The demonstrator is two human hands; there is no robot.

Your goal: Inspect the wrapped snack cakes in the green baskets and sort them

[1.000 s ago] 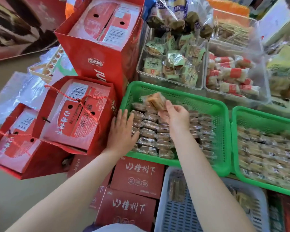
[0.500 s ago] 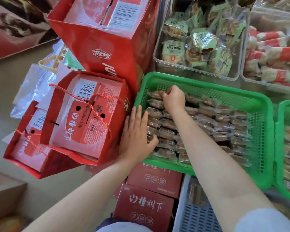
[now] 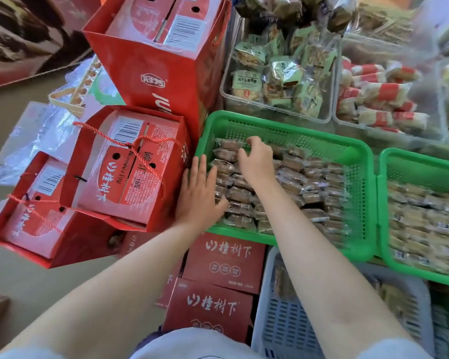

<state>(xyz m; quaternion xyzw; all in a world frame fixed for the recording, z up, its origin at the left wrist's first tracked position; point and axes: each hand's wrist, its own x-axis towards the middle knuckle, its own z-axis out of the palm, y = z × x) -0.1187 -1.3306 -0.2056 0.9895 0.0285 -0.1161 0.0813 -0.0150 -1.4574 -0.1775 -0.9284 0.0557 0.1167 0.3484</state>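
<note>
Right hand (image 3: 255, 158), which a second ago held one cake aloft, is now low at the far-left rows of clear-wrapped brown snack cakes (image 3: 290, 177) in the green plastic mesh basket (image 3: 322, 149); fingers curl onto wrappers, firm grip unclear. Cake apparently returned. Left hand (image 3: 200, 193) stays flat, fingers spread, on the basket's left rim.

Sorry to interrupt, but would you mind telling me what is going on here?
A person is sorting wrapped snack cakes in a green basket. The right hand reaches among the cakes at the basket's far left, fingers curled on the wrappers; whether it grips one is unclear. The left hand rests open on the basket's left edge, beside a red gift box.
</note>
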